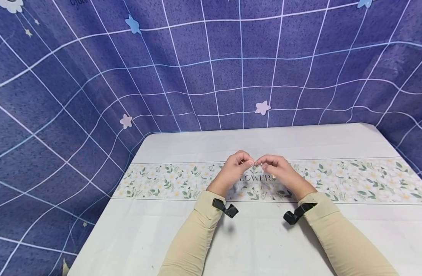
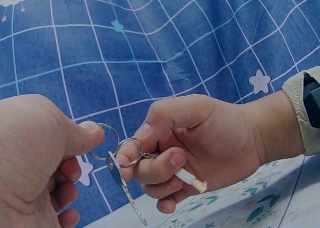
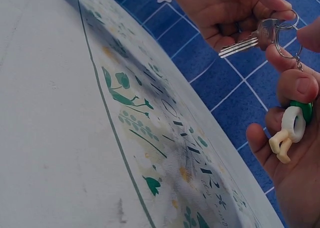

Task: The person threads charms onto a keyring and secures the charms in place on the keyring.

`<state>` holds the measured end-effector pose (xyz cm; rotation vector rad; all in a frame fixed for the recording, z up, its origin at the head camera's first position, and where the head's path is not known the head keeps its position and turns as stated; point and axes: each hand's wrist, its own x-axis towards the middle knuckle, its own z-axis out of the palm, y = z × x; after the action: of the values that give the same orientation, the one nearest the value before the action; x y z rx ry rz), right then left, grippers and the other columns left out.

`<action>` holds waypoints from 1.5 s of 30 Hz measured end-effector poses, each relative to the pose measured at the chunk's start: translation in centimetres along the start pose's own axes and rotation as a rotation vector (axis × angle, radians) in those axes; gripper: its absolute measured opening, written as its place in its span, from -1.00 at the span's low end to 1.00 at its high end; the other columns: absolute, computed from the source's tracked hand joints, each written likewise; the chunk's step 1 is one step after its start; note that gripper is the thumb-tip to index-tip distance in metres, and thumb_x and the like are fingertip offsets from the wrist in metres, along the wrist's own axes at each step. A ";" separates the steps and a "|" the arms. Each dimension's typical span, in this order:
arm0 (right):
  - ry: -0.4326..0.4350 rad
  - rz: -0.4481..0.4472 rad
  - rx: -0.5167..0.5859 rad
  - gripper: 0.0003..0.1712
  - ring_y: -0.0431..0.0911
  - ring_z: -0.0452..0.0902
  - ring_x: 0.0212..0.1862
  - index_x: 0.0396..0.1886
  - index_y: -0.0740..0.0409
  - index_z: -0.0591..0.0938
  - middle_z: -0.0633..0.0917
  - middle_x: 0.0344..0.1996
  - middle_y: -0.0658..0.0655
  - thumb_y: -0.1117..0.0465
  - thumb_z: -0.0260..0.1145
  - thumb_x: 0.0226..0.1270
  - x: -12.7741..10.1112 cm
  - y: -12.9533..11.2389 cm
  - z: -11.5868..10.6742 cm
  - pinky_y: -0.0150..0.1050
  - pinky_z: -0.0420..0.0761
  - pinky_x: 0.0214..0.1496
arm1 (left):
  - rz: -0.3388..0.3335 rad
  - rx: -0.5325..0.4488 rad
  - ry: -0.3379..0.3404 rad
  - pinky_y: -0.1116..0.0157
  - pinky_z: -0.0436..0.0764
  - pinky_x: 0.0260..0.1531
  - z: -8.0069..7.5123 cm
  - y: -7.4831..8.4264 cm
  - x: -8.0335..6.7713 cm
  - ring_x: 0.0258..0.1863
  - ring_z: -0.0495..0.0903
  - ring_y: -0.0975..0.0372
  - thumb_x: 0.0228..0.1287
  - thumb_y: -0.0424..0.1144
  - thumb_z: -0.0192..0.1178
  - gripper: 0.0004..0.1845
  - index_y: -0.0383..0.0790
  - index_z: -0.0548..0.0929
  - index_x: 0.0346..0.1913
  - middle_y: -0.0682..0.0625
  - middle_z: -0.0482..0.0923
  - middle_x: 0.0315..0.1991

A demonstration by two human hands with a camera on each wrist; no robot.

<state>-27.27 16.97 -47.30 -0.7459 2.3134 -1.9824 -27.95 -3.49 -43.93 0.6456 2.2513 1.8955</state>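
Observation:
In the head view my left hand (image 1: 235, 171) and right hand (image 1: 279, 168) meet over the table, fingertips close together. The left thumb and fingers pinch a thin metal ring (image 2: 118, 133). Against it lies a second split ring (image 2: 141, 149), gripped between the right thumb and index finger. A silver key (image 2: 131, 200) hangs where the two rings meet; its toothed blade points down in the left wrist view. From the right hand's ring runs a short chain (image 3: 299, 62) to a small charm (image 3: 295, 125) in green, white and cream, lying against the curled right fingers.
The white table (image 1: 145, 237) has a printed floral band (image 1: 352, 180) with lettering across it. A blue gridded curtain (image 1: 197, 76) with star shapes hangs behind and to the left. Black wrist mounts (image 1: 226, 208) sit on both beige sleeves (image 1: 193, 241).

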 end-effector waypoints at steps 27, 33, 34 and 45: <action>0.062 0.022 -0.140 -0.85 -0.25 0.35 -0.48 -0.16 0.40 0.63 0.49 -0.53 -0.06 0.43 0.22 0.32 0.2 -0.3 0.4 -0.37 0.42 -0.40 | -0.031 -0.015 -0.003 0.32 0.41 -0.08 0.2 0.0 0.0 -0.21 0.42 0.28 0.48 -0.41 0.13 -0.83 -0.44 0.56 -0.31 0.06 0.46 -0.25; 0.070 0.033 -0.179 -0.89 -0.22 0.36 -0.48 -0.18 0.38 0.62 0.52 -0.52 0.04 0.43 0.23 0.34 0.5 0.0 0.6 -0.35 0.43 -0.39 | -0.050 -0.011 -0.008 0.32 0.39 -0.12 0.2 0.1 -0.1 -0.22 0.40 0.27 0.48 -0.38 0.13 -0.84 -0.41 0.56 -0.29 0.07 0.44 -0.25; 0.066 0.033 -0.177 -0.89 -0.21 0.37 -0.47 -0.18 0.37 0.62 0.53 -0.50 0.06 0.43 0.24 0.35 0.5 0.0 0.7 -0.35 0.43 -0.38 | -0.047 -0.016 -0.005 0.32 0.39 -0.12 0.2 0.0 -0.1 -0.22 0.40 0.27 0.48 -0.39 0.13 -0.84 -0.42 0.56 -0.29 0.07 0.44 -0.25; 0.009 0.018 -0.025 -0.71 -0.22 0.65 -0.01 0.07 0.42 0.63 0.71 -0.01 0.26 0.32 0.23 0.47 0.2 0.3 0.4 -0.27 0.62 0.06 | -0.026 -0.057 -0.025 0.32 0.43 -0.08 -0.1 0.0 -0.1 -0.20 0.44 0.28 0.48 -0.40 0.12 -0.85 -0.43 0.55 -0.29 0.07 0.47 -0.25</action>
<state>-27.38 16.52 -47.59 -0.7165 2.3463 -1.9573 -27.92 -3.60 -43.96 0.6252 2.1709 1.9210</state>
